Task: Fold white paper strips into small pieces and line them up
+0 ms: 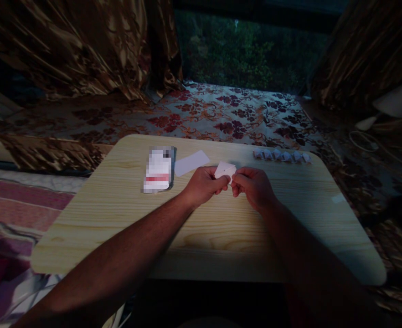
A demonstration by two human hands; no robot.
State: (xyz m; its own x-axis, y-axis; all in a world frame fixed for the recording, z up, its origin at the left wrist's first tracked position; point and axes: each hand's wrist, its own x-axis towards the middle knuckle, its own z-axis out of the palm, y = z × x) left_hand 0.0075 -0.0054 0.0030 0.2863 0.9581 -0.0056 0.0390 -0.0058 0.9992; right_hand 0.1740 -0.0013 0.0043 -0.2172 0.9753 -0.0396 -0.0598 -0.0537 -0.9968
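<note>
Both hands meet over the middle of the wooden table, around a small piece of folded white paper (224,169). My left hand (206,186) is closed, its thumb pressing on the paper's near side. At the paper's right corner, my right hand (254,184) pinches it between thumb and fingers. Just beyond my left hand lies a flat strip of white paper (192,163). Several small folded paper pieces (282,156) stand in a row near the table's far right edge. The fingers hide part of the held paper.
The light wooden table (119,214) has rounded corners. On its left side lies a white and red item (158,171), blurred out. Behind the table is a ledge with flowered cloth (231,109), between brown curtains (95,45). A pale lamp (399,100) is at the right.
</note>
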